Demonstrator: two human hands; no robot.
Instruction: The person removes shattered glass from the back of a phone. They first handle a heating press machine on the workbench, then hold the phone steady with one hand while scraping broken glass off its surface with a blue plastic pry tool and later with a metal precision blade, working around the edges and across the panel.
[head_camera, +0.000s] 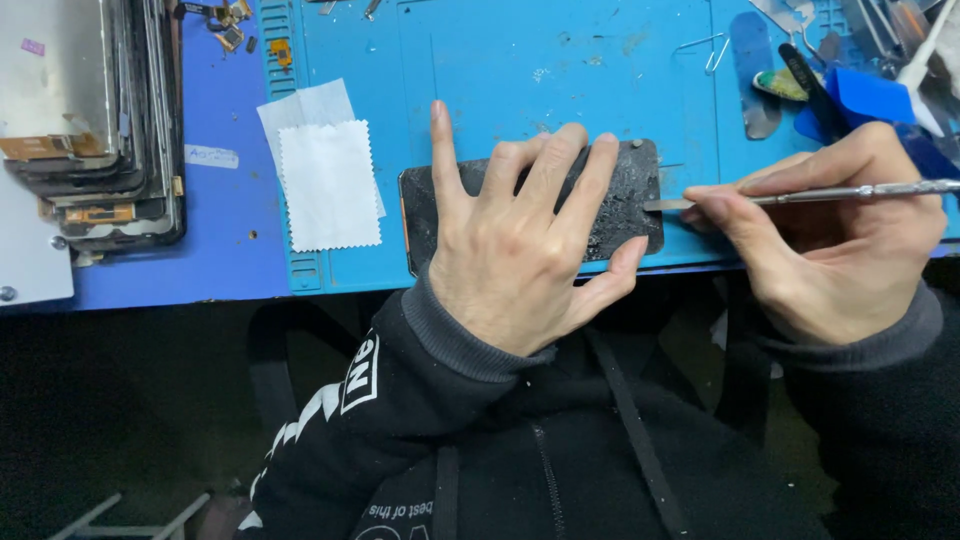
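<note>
We press our left hand (520, 245) flat, fingers spread wide, on a dark, cracked phone panel (628, 200) that lies on the blue work mat (520, 60) at the near edge of the counter (225, 250). The panel shows on both sides of that hand, its scuffed right end jutting out past the fingertips. Our right hand (825, 235) is closed in a pinch around a thin metal pry tool (850, 192), held almost level; the flat tip of the tool touches the panel's right edge, just beside our left index finger. To the left of the left hand, near it, lie two white wipes (325, 175), one overlapping the other, half on the mat. Farther left, well apart, stands a stack of phone screens (95, 120). Beyond the right hand sit a blue plastic pick (868, 98), a paper clip (712, 50) and a few other small tools, too cluttered to tell apart.
</note>
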